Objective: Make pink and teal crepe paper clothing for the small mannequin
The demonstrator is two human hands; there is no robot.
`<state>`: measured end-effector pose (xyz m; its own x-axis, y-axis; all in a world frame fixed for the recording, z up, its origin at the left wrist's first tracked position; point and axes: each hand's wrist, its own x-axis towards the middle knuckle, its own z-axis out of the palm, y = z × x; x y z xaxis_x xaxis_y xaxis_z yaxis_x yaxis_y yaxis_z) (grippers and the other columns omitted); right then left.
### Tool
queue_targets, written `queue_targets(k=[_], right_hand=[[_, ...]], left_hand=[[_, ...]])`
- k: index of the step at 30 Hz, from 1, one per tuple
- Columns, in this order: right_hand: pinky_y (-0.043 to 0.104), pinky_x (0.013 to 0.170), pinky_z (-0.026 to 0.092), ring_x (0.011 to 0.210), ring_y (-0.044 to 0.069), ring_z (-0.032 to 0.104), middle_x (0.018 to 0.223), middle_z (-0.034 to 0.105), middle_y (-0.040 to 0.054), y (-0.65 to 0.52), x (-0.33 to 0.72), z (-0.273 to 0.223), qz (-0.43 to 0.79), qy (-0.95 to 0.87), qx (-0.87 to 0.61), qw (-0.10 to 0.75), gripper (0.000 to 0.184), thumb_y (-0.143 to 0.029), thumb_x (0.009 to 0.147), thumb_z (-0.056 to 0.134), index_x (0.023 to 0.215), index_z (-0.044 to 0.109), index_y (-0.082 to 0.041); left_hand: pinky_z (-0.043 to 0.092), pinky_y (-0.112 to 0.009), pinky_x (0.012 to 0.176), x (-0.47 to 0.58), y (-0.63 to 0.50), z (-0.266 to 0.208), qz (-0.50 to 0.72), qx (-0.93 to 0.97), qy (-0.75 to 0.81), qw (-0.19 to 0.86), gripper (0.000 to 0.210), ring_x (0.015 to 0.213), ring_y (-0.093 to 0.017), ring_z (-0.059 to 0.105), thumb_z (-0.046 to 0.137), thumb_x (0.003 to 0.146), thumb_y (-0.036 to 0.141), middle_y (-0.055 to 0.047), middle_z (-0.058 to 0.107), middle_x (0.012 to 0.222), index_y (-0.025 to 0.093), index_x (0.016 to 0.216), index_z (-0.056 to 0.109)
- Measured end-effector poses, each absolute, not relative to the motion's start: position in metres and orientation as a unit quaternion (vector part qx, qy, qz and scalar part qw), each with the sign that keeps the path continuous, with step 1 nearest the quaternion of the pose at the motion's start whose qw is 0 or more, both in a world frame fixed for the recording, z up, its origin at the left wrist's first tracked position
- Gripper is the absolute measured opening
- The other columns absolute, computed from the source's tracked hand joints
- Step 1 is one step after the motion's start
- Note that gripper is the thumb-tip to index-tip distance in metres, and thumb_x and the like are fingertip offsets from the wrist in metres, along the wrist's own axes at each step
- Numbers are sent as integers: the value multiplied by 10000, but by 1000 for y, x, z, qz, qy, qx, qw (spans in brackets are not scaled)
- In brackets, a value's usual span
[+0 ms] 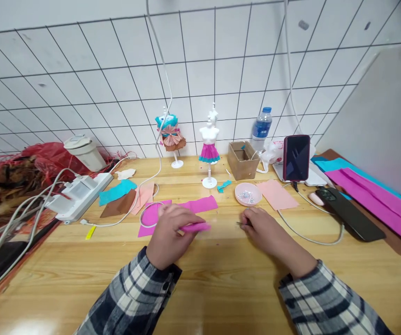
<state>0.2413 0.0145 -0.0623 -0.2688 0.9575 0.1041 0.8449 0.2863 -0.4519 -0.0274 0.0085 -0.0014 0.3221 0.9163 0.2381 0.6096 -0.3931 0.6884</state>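
My left hand (172,235) is closed on a folded strip of magenta crepe paper or cloth (196,227), pinched between thumb and fingers above the table. To its right, my right hand (261,229) is closed around a small metal tool; only its dark tip (239,224) shows, so its kind is hidden. Behind my left hand lies a flat magenta piece (200,204). Farther back stands a white mini mannequin (209,135) in a magenta skirt with a turquoise hem (209,152). A pink bowl (257,197) with small shiny bits sits just beyond my right hand.
A second dressed mannequin (172,135), a cardboard box (244,163) and a water bottle (262,124) stand near the wall. A phone (296,158) leans upright at right, another phone (350,214) lies before it. A power strip (81,197) and white cables are at left.
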Motion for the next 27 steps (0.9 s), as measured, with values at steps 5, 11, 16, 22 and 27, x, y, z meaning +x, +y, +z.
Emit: queue_targets(k=[5,11,16,22,27], right_hand=[[293,615,380,632,173,562,736,608,5,4,218,-52,269,-707,-598,266,98,-287,957,336,933,405,-222],[288,672,452,788,159,570,877,604,34,-19,194,-45,475,-669,-467,329,272,-444,972,328,1057,440,-211],[234,504,403,530,103,462,710,553,-32,-27,187,-40,611,-614,-402,298,410,-554,944,362,1170,459,-226],[239,545,338,593,115,404,641,406,-37,-33,181,-46,508,-643,-473,323,494,-560,978,194,869,526,-210],[254,605,365,654,129,446,699,461,-22,-33,180,-46,476,-672,-467,322,445,-535,989,187,856,471,-219]], left_hand=[[432,-270,597,-17,2,-3,268,476,461,700,342,602,-153,585,770,639,458,-58,692,683,136,748,732],[363,-209,531,-19,7,-10,309,427,479,702,340,531,-85,504,814,612,427,2,634,592,133,765,737],[370,-226,545,-22,14,-13,282,502,493,652,415,585,-112,509,765,660,481,-17,657,665,128,877,743],[394,-217,550,-18,14,-17,271,514,490,650,369,564,-99,506,773,656,474,5,638,636,144,817,738],[419,-231,521,-12,10,-16,244,515,482,665,365,518,-115,538,741,693,486,6,617,583,136,786,704]])
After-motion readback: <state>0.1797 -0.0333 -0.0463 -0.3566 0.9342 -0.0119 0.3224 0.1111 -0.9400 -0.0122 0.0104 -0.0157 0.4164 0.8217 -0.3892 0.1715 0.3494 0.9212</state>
